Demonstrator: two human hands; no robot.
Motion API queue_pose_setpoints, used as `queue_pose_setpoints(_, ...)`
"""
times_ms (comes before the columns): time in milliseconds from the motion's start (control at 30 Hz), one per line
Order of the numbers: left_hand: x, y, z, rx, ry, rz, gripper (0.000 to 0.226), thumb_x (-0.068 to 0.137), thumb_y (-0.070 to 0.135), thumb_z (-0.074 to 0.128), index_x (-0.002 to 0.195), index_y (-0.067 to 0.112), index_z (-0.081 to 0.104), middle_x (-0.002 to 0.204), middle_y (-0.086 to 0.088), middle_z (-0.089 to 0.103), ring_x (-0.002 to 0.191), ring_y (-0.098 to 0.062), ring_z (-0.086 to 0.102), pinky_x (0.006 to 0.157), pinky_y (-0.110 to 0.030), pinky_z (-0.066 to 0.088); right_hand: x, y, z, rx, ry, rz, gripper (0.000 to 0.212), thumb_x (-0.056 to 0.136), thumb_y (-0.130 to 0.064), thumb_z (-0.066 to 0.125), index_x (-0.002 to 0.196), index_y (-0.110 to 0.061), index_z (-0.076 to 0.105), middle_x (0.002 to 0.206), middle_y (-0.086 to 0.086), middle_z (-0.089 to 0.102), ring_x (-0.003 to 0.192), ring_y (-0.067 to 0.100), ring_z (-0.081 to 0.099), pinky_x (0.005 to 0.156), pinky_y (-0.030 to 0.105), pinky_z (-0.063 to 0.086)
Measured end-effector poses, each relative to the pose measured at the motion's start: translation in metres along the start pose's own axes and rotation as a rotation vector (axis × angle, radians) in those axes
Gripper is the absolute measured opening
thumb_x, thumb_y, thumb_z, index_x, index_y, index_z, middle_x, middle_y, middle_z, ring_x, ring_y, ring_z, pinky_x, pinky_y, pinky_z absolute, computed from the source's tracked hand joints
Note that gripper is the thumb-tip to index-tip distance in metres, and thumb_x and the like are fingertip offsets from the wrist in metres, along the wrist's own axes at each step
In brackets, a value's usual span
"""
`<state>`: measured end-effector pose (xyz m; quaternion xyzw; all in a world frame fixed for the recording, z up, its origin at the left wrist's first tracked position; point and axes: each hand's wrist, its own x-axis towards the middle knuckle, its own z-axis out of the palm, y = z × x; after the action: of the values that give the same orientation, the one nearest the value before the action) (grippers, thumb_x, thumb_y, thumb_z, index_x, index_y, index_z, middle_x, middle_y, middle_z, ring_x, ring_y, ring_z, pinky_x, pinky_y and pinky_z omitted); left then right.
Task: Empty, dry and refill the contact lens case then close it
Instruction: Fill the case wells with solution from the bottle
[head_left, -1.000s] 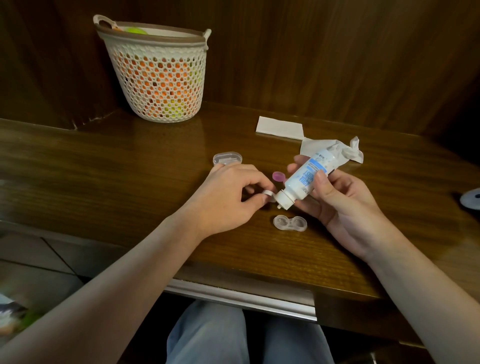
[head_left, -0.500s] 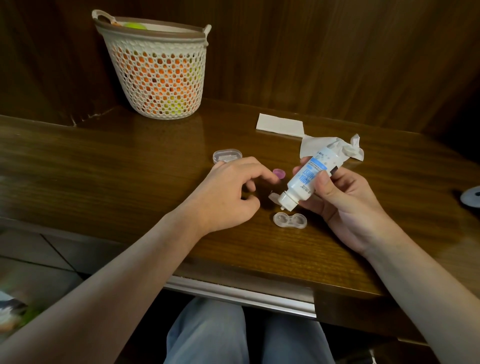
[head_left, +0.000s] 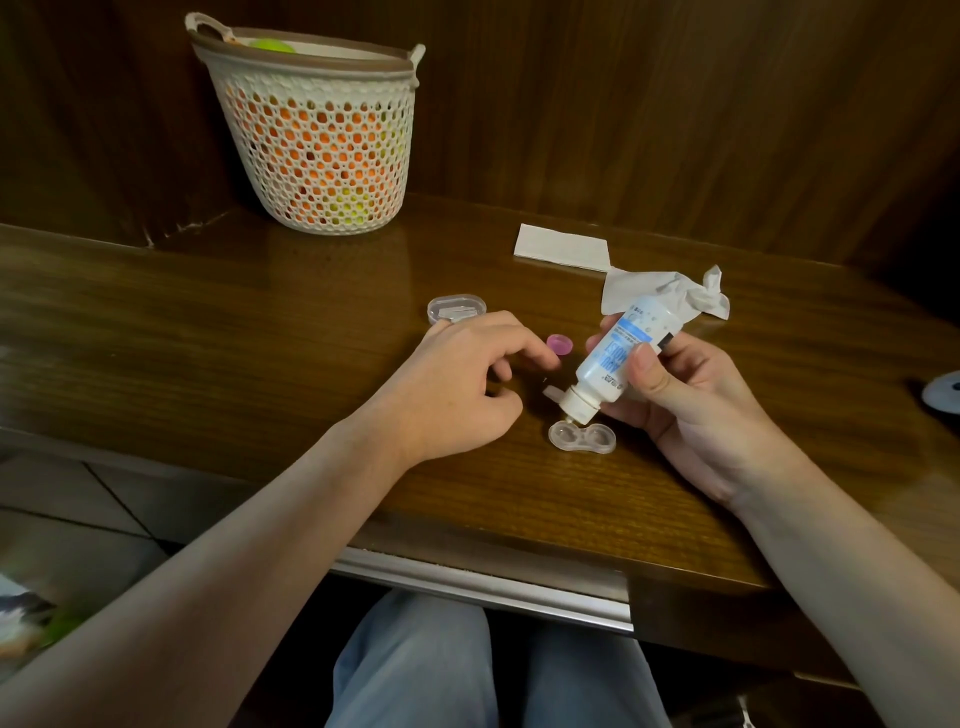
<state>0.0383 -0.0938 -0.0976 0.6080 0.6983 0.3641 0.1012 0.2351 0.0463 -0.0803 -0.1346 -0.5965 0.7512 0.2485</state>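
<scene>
A clear two-well contact lens case (head_left: 582, 438) lies open on the wooden table (head_left: 208, 332). My right hand (head_left: 685, 400) grips a small white solution bottle (head_left: 618, 358) with a blue label, tilted nozzle-down, its tip just above the case's left well and its flip cap hanging open. My left hand (head_left: 457, 384) rests on the table left of the bottle, fingers loosely curled and holding nothing. A pink cap (head_left: 715, 344) lies just past my left fingertips. A crumpled tissue (head_left: 670, 291) sits behind the bottle.
A clear oval lid (head_left: 456, 308) lies beyond my left hand. A folded white paper (head_left: 563, 247) sits further back. A white mesh basket (head_left: 317, 140) with orange and green balls stands at the back left. A white round object (head_left: 943, 392) is at the right edge.
My left hand let go of the bottle's cap, which now hangs open, and pulled back to the left. My right hand lowered the bottle's nozzle over the case's left well.
</scene>
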Motion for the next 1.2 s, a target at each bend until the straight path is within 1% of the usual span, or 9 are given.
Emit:
queue_pose_setpoints(200,0.0,-0.0001,0.0003,0.006,-0.004,-0.007,0.052,0.089,0.008,0.071,0.126,0.044,0.066,0.12,0.027,0.059,0.102,0.002,0.06,0.097,-0.033,0.054,-0.0001,0.0007,0.0005,-0.027,0.017,0.009,0.035,0.078,-0.038,0.084,0.112,-0.028,0.084,0.122,0.007,0.08,0.117,0.023,0.076,0.081,0.032,0.065)
queue_pose_setpoints(333,0.0004,0.0011,0.0006,0.003,-0.009,-0.016,0.052,0.088,0.009,0.072,0.125,0.045,0.066,0.12,0.028,0.058,0.103,0.002,0.06,0.102,-0.04,0.053,-0.0002,0.0001,0.0012,-0.03,0.024,0.008,0.031,0.08,-0.035,0.081,0.11,-0.029,0.084,0.12,0.006,0.081,0.115,0.022,0.076,0.08,0.031,0.065)
queue_pose_setpoints(467,0.0005,0.0021,0.0005,0.007,-0.014,-0.015,0.053,0.088,0.009,0.071,0.125,0.047,0.065,0.12,0.028,0.059,0.103,0.003,0.06,0.104,-0.044,0.052,-0.0001,-0.0003,0.0019,-0.034,0.043,0.013,0.032,0.078,-0.035,0.081,0.109,-0.029,0.085,0.12,0.006,0.08,0.116,0.022,0.076,0.078,0.031,0.066)
queue_pose_setpoints(667,0.0001,0.0013,0.0004,0.006,-0.013,-0.012,0.052,0.089,0.009,0.071,0.125,0.045,0.066,0.12,0.027,0.059,0.103,0.002,0.06,0.1,-0.039,0.054,-0.0008,-0.0006,0.002,-0.037,0.038,0.002,0.03,0.08,-0.034,0.081,0.109,-0.03,0.085,0.12,0.006,0.081,0.115,0.022,0.076,0.078,0.03,0.065)
queue_pose_setpoints(867,0.0007,-0.0005,0.0007,-0.001,-0.012,0.005,0.051,0.088,0.009,0.071,0.124,0.044,0.067,0.121,0.025,0.06,0.103,0.001,0.06,0.099,-0.04,0.055,-0.0008,-0.0008,0.0023,-0.031,0.036,0.0,0.03,0.08,-0.033,0.08,0.109,-0.029,0.085,0.12,0.007,0.081,0.115,0.023,0.077,0.077,0.03,0.066)
queue_pose_setpoints(1000,0.0025,-0.0027,0.0016,-0.017,-0.01,0.023,0.046,0.086,0.008,0.071,0.117,0.043,0.07,0.117,0.023,0.063,0.108,-0.002,0.063,0.096,-0.038,0.057,-0.0007,-0.0008,0.0027,-0.035,0.038,-0.004,0.03,0.079,-0.034,0.08,0.108,-0.029,0.085,0.118,0.006,0.081,0.113,0.023,0.077,0.077,0.03,0.066)
queue_pose_setpoints(1100,0.0028,-0.0034,0.0018,-0.022,-0.001,0.045,0.043,0.085,0.006,0.071,0.108,0.042,0.072,0.112,0.023,0.064,0.106,0.0,0.063,0.094,-0.033,0.057,-0.001,-0.0013,0.0032,-0.039,0.043,0.0,0.03,0.078,-0.034,0.081,0.108,-0.03,0.085,0.118,0.006,0.081,0.114,0.022,0.077,0.077,0.03,0.066)
queue_pose_setpoints(1200,0.0021,-0.0045,0.0017,-0.018,0.003,0.059,0.039,0.085,0.006,0.072,0.102,0.041,0.073,0.108,0.023,0.064,0.103,0.0,0.063,0.091,-0.03,0.057,-0.0013,-0.0014,0.0034,-0.043,0.044,-0.001,0.029,0.079,-0.034,0.08,0.107,-0.03,0.085,0.118,0.005,0.081,0.114,0.021,0.077,0.077,0.03,0.066)
